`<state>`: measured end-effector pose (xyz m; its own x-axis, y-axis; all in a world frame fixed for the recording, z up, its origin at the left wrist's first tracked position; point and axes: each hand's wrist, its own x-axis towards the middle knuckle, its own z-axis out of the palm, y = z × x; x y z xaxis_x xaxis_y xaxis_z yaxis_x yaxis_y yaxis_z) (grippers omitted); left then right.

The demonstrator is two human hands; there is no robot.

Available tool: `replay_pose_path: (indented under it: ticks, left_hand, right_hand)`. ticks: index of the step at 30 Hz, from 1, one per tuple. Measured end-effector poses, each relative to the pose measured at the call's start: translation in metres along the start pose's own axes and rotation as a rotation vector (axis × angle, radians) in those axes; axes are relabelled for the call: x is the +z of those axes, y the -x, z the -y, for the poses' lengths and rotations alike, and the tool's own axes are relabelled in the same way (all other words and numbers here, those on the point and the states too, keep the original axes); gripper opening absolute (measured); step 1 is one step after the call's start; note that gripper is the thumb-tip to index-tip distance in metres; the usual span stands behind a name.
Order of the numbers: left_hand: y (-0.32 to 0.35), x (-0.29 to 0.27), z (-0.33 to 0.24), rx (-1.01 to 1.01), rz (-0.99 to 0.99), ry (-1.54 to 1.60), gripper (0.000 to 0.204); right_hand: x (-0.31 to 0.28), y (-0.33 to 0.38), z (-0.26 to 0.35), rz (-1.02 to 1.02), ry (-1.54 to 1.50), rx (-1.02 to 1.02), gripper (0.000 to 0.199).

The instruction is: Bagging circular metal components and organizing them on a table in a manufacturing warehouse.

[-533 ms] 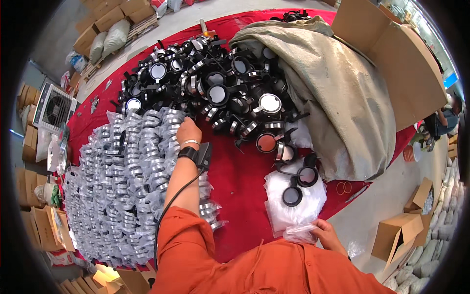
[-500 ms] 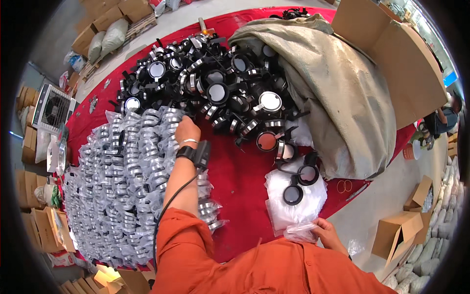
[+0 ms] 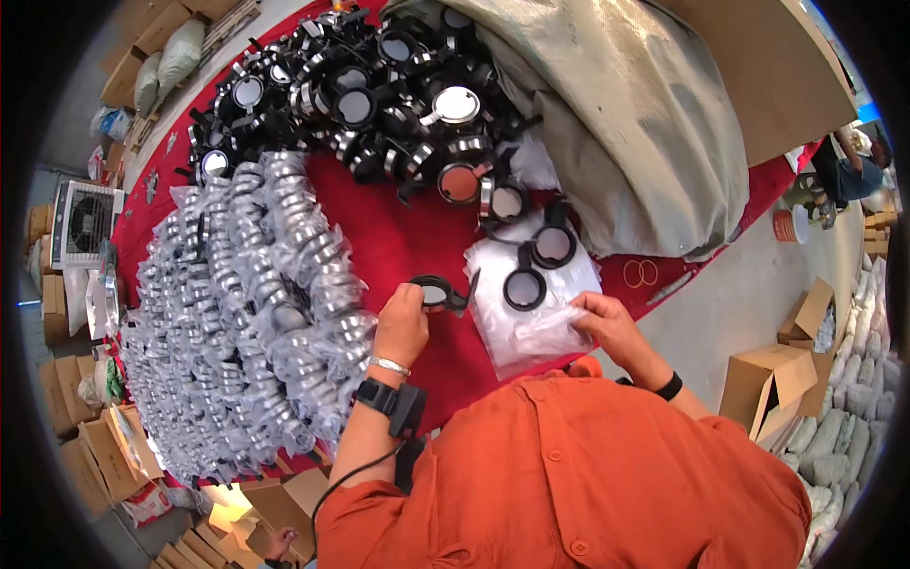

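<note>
Over red cloth (image 3: 445, 365), left hand (image 3: 401, 327) grips black ring-shaped part (image 3: 434, 295) by its rim; right hand (image 3: 609, 327) pinches clear thin plastic bag (image 3: 548, 334) at stack of whitish plastic sheets (image 3: 488, 275).

1. the head view looks from the wearer's head, steeply down past the orange shirt (image 3: 588, 465).
2. it faces forward over the red cloth (image 3: 379, 228), upright and unmirrored.
3. it is near the left hand (image 3: 402, 327) and right hand (image 3: 611, 330), with the floor (image 3: 758, 284) farther off.
4. its wide fisheye bends straight edges outward; black fills the corners.
</note>
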<state>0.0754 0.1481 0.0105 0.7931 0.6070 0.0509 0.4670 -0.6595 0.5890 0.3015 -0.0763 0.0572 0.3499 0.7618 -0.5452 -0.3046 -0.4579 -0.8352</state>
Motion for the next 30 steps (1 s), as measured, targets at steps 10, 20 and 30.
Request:
replay_pose_path:
  ticks: [10,20,30]
  left_hand:
    - [0.007,0.021,-0.031,-0.324,-0.233,-0.191,0.013]
    - [-0.01,0.051,-0.045,-0.539,0.296,-0.654,0.024]
    - [0.008,0.013,-0.044,-0.427,0.065,0.208,0.031]
  right_hand:
    - [-0.032,0.008,-0.01,0.016,0.0,0.008,0.009]
    - [-0.036,-0.002,0.014,-0.008,-0.097,-0.053,0.009]
    - [-0.034,-0.023,0.007,0.067,-0.126,-0.161,0.016]
